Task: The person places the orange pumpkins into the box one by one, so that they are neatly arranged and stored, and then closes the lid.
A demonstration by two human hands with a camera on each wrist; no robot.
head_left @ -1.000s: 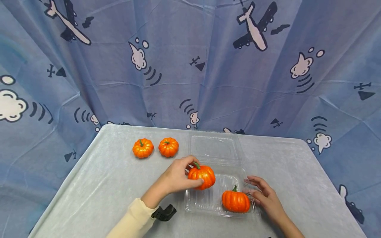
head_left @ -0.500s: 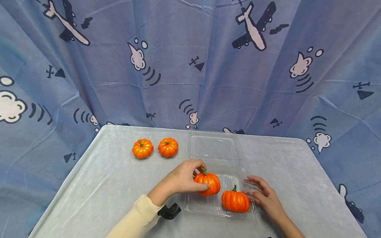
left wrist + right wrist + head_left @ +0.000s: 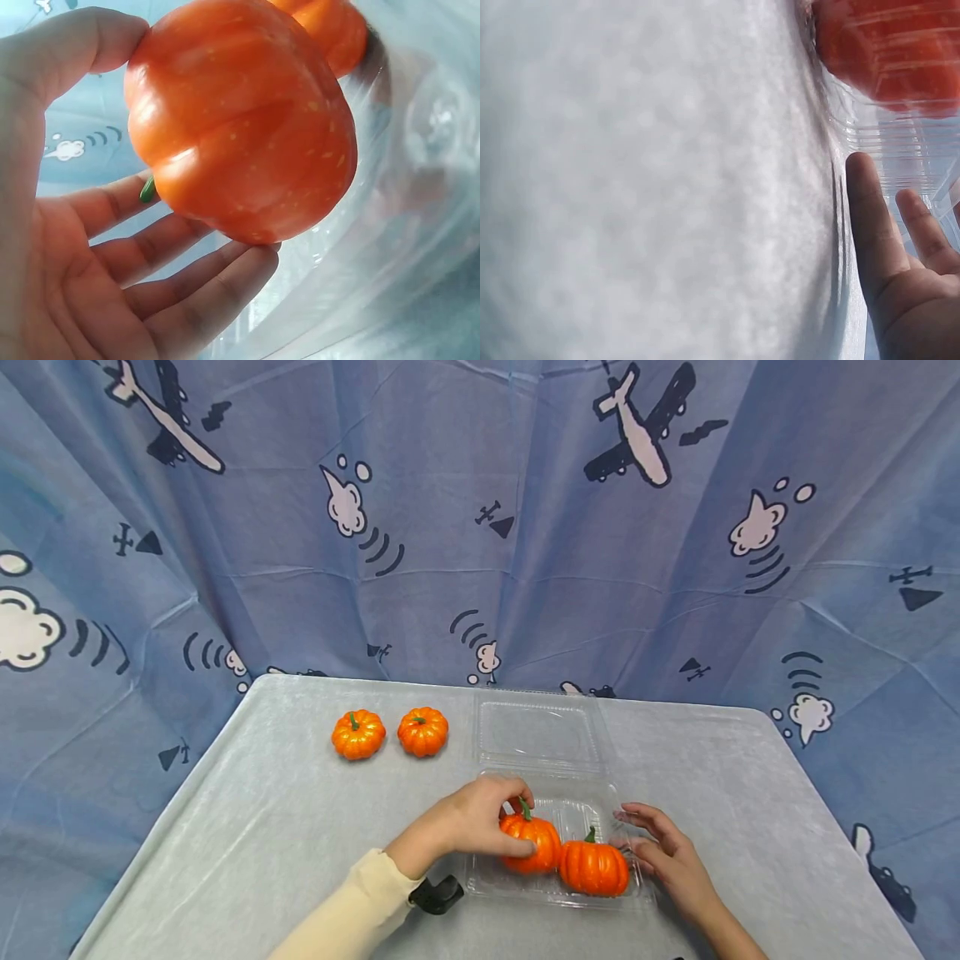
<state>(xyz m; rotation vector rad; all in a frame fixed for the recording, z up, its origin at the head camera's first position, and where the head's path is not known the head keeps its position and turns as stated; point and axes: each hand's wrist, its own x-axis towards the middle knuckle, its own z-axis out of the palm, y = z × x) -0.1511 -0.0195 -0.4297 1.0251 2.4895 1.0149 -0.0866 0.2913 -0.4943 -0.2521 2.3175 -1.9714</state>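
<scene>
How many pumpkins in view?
4. The held pumpkin is in the left hand; a second pumpkin sits in the clear container, on its right side. Leftmost pumpkin and its neighbour are on the table. No others show.

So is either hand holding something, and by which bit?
Yes, a pumpkin: the left hand holds it by its rounded sides, between thumb and fingers. The right hand seems to hold nothing; it is beside the clear container.
</scene>
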